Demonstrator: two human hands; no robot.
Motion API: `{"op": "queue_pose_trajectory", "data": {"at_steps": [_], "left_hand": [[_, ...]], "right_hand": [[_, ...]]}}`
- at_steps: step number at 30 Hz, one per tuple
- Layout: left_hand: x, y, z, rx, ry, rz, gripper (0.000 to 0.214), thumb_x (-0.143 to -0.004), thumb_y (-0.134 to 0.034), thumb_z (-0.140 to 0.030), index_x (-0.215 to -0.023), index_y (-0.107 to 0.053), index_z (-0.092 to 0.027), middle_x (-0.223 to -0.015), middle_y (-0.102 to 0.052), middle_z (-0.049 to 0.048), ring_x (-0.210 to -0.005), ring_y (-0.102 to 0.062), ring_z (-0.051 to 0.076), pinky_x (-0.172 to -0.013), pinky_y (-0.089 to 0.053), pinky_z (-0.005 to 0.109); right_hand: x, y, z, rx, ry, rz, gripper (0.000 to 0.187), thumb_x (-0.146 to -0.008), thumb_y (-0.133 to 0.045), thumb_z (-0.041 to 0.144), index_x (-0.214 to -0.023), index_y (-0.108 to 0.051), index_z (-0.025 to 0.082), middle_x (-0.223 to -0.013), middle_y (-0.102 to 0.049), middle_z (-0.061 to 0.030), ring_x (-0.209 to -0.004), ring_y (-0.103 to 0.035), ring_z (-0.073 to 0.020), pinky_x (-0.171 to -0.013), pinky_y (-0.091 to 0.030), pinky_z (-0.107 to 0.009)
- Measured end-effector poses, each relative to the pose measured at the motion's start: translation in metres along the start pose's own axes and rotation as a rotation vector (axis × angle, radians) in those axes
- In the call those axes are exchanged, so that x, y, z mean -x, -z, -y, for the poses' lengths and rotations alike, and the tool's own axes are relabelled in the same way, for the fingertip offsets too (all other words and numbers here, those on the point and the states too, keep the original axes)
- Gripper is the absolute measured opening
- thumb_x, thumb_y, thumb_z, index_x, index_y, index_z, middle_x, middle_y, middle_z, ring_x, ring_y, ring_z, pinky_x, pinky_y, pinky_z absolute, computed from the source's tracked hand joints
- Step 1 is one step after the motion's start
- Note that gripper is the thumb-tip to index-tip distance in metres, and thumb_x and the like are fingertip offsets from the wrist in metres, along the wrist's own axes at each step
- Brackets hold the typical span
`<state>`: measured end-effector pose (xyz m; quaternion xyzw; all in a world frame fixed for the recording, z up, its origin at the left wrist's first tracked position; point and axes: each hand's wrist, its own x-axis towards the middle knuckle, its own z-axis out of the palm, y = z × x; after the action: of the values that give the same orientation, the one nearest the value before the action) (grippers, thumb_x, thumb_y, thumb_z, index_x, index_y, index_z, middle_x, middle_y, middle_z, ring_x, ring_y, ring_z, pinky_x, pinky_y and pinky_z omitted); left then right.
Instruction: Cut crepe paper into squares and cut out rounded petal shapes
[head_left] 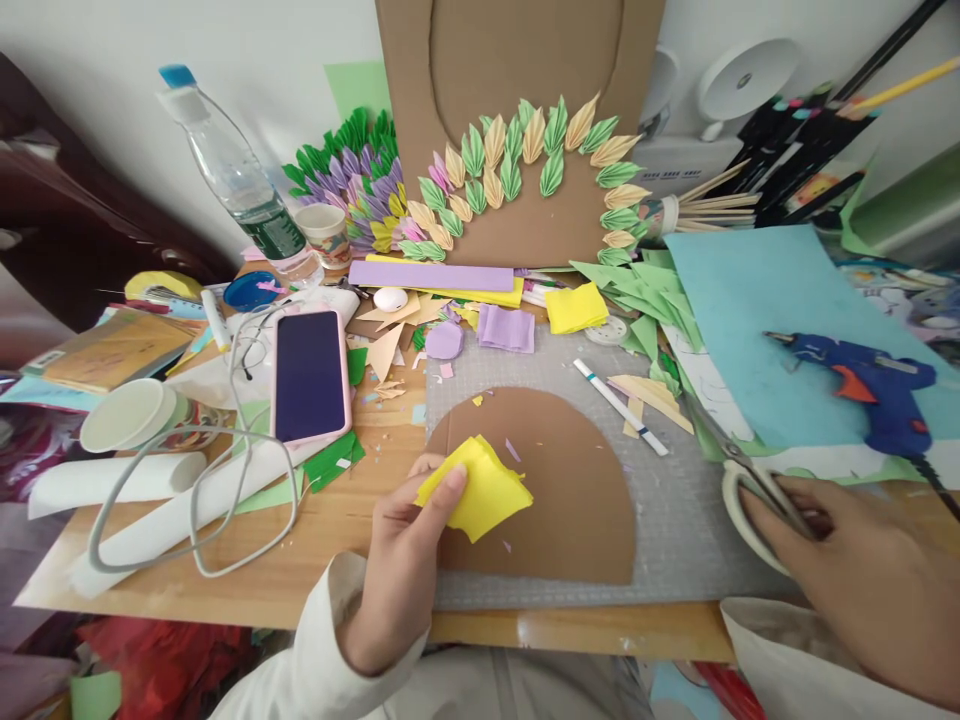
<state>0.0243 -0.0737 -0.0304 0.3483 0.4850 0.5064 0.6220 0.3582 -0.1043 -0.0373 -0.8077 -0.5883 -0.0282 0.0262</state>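
Note:
My left hand [409,540] pinches a small stack of yellow paper [484,490] between thumb and fingers, above a half-round piece of brown cardboard [570,500]. At the right, my right hand [847,560] has its fingers in the handles of a pair of scissors [750,475]. The scissor blades point up and left, away from the yellow paper. Purple paper scraps lie on the cardboard. Behind it are a folded purple paper stack [507,328], another yellow paper stack [576,308] and a white marker pen [621,407].
A grey cutting mat [675,520] lies under the cardboard. A blue glue gun [862,380] rests on blue paper at the right. A phone [309,375], looped white cable, paper cups and a plastic bottle [240,190] stand left. Pleated paper leaves cover a cardboard panel [517,230] behind.

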Motion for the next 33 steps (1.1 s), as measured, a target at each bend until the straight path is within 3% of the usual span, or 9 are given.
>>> {"op": "queue_pose_trajectory", "data": {"at_steps": [4, 6, 8, 10, 13, 15, 18, 23, 33], "left_hand": [[0.002, 0.001, 0.004, 0.032, -0.025, 0.052, 0.029, -0.091, -0.061, -0.033, -0.066, -0.066, -0.019, -0.079, -0.048, 0.0006, -0.076, -0.044, 0.013, -0.07, -0.039, 0.025], [0.003, -0.001, 0.007, 0.048, -0.028, 0.098, 0.03, -0.092, -0.06, -0.033, -0.066, -0.066, -0.019, -0.08, -0.048, 0.001, -0.078, -0.044, 0.014, -0.071, -0.038, 0.026], [0.005, -0.006, 0.011, 0.066, -0.022, 0.137, 0.03, -0.092, -0.06, -0.033, -0.067, -0.066, -0.02, -0.082, -0.048, 0.0014, -0.079, -0.044, 0.015, -0.071, -0.038, 0.027], [0.008, -0.011, 0.014, 0.084, -0.028, 0.162, 0.029, -0.092, -0.061, -0.034, -0.066, -0.066, -0.02, -0.081, -0.047, 0.0011, -0.078, -0.043, 0.015, -0.071, -0.038, 0.027], [0.011, -0.014, 0.013, 0.05, -0.053, 0.216, 0.03, -0.092, -0.06, -0.033, -0.066, -0.067, -0.021, -0.079, -0.046, 0.0009, -0.077, -0.044, 0.014, -0.071, -0.039, 0.027], [0.011, -0.01, 0.009, -0.045, -0.077, 0.252, 0.025, -0.093, -0.06, -0.031, -0.073, -0.071, -0.023, -0.082, -0.048, 0.0013, -0.079, -0.047, 0.014, -0.071, -0.041, 0.025], [0.008, -0.001, -0.001, -0.237, -0.161, 0.273, 0.014, -0.091, -0.062, -0.025, -0.095, -0.075, -0.029, -0.096, -0.055, 0.0028, -0.09, -0.054, 0.015, -0.078, -0.045, 0.024], [0.007, 0.007, -0.006, -0.445, -0.264, 0.261, 0.036, -0.09, -0.061, -0.016, -0.121, -0.064, -0.032, -0.124, -0.058, 0.0052, -0.121, -0.052, 0.021, -0.102, -0.042, 0.032], [0.002, 0.005, 0.006, -0.518, -0.238, 0.214, 0.016, -0.09, -0.06, -0.017, -0.102, -0.068, -0.024, -0.098, -0.07, 0.0047, -0.093, -0.066, 0.018, -0.083, -0.051, 0.027]], "right_hand": [[0.009, 0.013, 0.021, -0.057, 0.101, -0.329, 0.04, -0.093, -0.042, 0.054, -0.094, -0.066, 0.022, -0.086, -0.068, -0.0156, -0.082, -0.065, -0.0321, -0.066, -0.049, -0.042], [0.02, 0.02, 0.049, -0.297, 0.084, -0.348, 0.031, -0.092, -0.049, 0.048, -0.103, -0.064, 0.023, -0.095, -0.068, -0.0137, -0.09, -0.064, -0.0308, -0.081, -0.049, -0.044], [0.034, 0.023, 0.082, -0.711, 0.166, -0.191, 0.031, -0.089, -0.056, 0.045, -0.114, -0.059, 0.026, -0.107, -0.067, -0.0111, -0.093, -0.065, -0.0273, -0.087, -0.051, -0.042], [0.045, 0.021, 0.113, -1.052, 0.209, 0.108, 0.045, -0.088, -0.061, 0.041, -0.13, -0.048, 0.029, -0.119, -0.064, -0.0086, -0.103, -0.065, -0.0243, -0.088, -0.055, -0.038], [0.048, 0.016, 0.145, -1.341, 0.251, 0.373, 0.023, -0.09, -0.06, 0.035, -0.112, -0.055, 0.03, -0.102, -0.069, -0.0025, -0.089, -0.069, -0.0192, -0.073, -0.057, -0.028], [0.041, 0.017, 0.154, -1.357, 0.298, 0.42, 0.006, -0.093, -0.056, 0.031, -0.095, -0.059, 0.026, -0.084, -0.067, 0.0004, -0.076, -0.067, -0.0164, -0.065, -0.055, -0.025], [0.025, 0.018, 0.154, -1.197, 0.469, 0.274, 0.009, -0.093, -0.054, 0.021, -0.088, -0.061, 0.024, -0.08, -0.066, 0.0001, -0.074, -0.063, -0.0159, -0.067, -0.05, -0.027], [0.015, 0.011, 0.151, -0.924, 0.659, 0.098, 0.016, -0.091, -0.05, 0.009, -0.088, -0.061, 0.021, -0.081, -0.067, -0.0035, -0.078, -0.06, -0.0197, -0.069, -0.047, -0.033], [0.021, 0.003, 0.155, -0.919, 0.629, 0.145, 0.014, -0.092, -0.051, 0.011, -0.086, -0.059, 0.021, -0.079, -0.066, -0.0031, -0.076, -0.059, -0.0199, -0.068, -0.046, -0.033]]}}
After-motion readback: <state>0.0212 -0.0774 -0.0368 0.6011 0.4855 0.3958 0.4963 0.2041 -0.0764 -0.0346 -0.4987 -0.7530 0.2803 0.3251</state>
